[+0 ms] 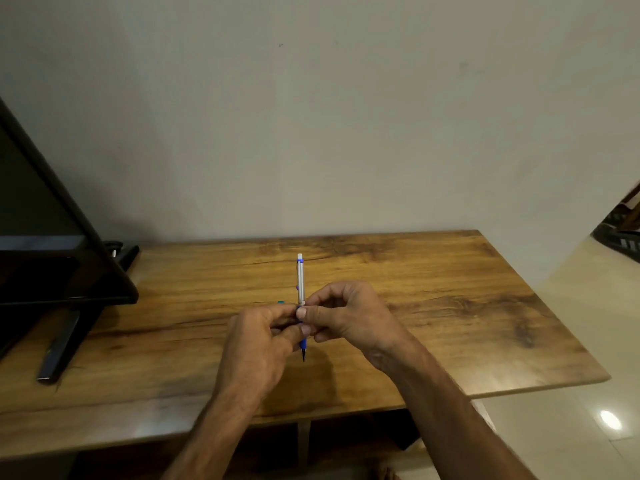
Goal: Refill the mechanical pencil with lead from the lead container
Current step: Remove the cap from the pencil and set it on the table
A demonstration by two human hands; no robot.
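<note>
Both hands are up over the middle of the tabletop (415,306), forearms coming in from the near edge and meeting at the pencil (300,282). Left hand (258,344) is curled, knuckles toward the camera, fingers wrapped in on the lower barrel. Right hand (349,317) comes in from the other side, thumb and forefinger pinched on the barrel just where the silver section meets the blue grip, the remaining fingers folded loosely beneath. The two hands touch at the fingertips.

A small teal thing (281,302) peeks out just above the left hand's fingers; it's too hidden to say what it is or whether it's held.

The pencil stands nearly upright in view, long axis running from the near edge toward the far edge. White eraser end (300,256) points up and away toward the wall, with a blue collar below it; the dark tip (303,355) points down toward the near edge, poking out below the fingers. It's held clear above the wood, not resting on it.

A dark monitor (52,237) sits at the left edge.
</note>
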